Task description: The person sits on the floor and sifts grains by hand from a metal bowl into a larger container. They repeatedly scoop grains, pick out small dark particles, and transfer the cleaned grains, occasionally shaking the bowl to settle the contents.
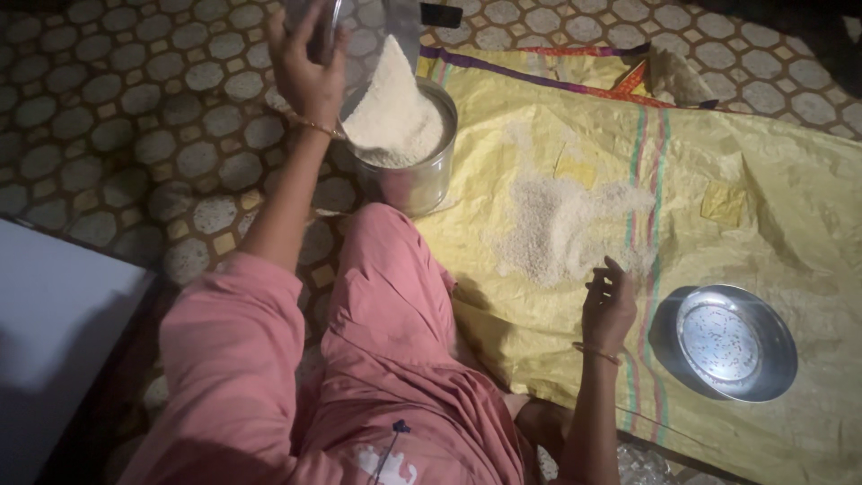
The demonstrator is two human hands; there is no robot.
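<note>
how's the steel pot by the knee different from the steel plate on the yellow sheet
The steel pot is deep and tall-walled; the steel plate is shallow and flat. The pot holds a heap of white grain; the plate holds only a few dark specks. The pot stands at the sheet's edge under the left hand; the plate lies on the sheet beside the right hand. Both are round, shiny metal.

Pink short-sleeved top [233, 359] & matching loose trousers [395, 296], thin gold bangle on ea. wrist, w/ white print at hem.
</note>
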